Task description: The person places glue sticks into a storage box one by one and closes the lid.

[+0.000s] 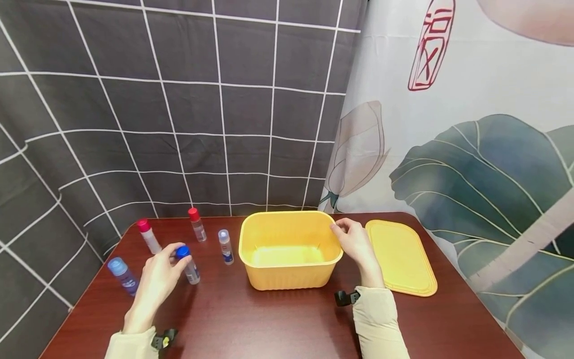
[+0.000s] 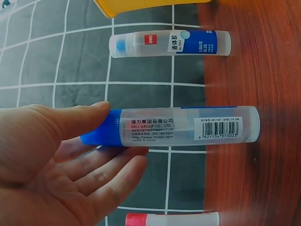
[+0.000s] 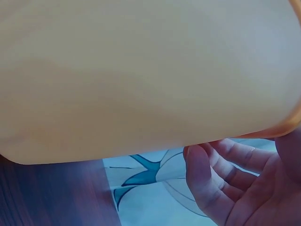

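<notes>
My left hand (image 1: pixel 157 276) pinches the blue cap of a clear liquid glue bottle (image 1: pixel 192 273) between thumb and fingers. Its printed side and barcode face the left wrist view, where the glue bottle (image 2: pixel 160 126) extends from the hand (image 2: pixel 70 160). Whether its base touches the table cannot be told. At the right end of a yellow plastic box (image 1: pixel 291 276), my right hand (image 1: pixel 356 244) holds the rim. The right wrist view shows the box wall (image 3: pixel 141 84) large, with the thumb of the hand (image 3: pixel 240 193) against its edge; some fingertips are hidden. Inside, the box shows no contents.
Around the left hand stand a blue bottle (image 1: pixel 126 279), a white pink-capped bottle (image 1: pixel 151 240), a red-capped clear bottle (image 1: pixel 199 229) and a clear-capped glue bottle (image 1: pixel 226 249). A yellow lid (image 1: pixel 401 257) lies flat right of the box on the brown table (image 1: pixel 269 324). Curtains hang behind.
</notes>
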Demonstrator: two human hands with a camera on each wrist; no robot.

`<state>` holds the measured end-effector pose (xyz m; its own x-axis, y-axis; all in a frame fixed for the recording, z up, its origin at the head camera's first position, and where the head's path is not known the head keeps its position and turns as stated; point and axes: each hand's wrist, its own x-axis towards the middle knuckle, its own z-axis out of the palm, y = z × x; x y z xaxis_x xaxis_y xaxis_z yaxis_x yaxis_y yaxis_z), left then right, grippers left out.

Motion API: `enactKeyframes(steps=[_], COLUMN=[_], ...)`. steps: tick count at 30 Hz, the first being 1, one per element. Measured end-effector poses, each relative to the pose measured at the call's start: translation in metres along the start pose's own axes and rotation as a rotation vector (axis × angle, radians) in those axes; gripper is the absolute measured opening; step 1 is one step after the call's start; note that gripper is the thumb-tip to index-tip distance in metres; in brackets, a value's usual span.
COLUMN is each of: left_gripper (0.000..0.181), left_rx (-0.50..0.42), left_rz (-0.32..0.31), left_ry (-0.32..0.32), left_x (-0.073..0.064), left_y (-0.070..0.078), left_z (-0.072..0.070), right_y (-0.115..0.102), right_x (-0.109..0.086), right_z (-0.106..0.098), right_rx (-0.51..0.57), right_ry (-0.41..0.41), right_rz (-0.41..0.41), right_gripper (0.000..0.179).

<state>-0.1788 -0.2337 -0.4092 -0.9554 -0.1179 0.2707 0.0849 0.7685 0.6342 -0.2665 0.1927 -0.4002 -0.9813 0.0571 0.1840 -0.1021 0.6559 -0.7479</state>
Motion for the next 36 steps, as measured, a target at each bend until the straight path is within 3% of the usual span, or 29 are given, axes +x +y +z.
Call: enactKeyframes(steps=[6,12,25,36], left_gripper=[0.042,0.044,0.044,0.047], left_rx=[-0.009,-0.022,-0.046,-0.103], left_rz=[0.008,0.036,0.162,0.228], left_ry=[-0.001,0.006,0.103,0.013], left_x=[-0.001,-0.001,0.005,0.017], left_y=[0.006,0.021,0.053,0.098], left_z=[-0.001,-0.006,-0.025,-0.045], right_y=[0.001,0.000,-0.003,0.000], right_x=[-0.002,-0.004,-0.001,-0.001], right_z=[0.000,-0.001,-0.001,0.001], right_rx=[0.004,0.002,0.001,-0.001], right_ry=[-0.003,0.007,0.001,0.011], right_rz=[0.005,0.004,-0.006,-0.003], right_gripper=[0.027,0.025,0.026,0.025])
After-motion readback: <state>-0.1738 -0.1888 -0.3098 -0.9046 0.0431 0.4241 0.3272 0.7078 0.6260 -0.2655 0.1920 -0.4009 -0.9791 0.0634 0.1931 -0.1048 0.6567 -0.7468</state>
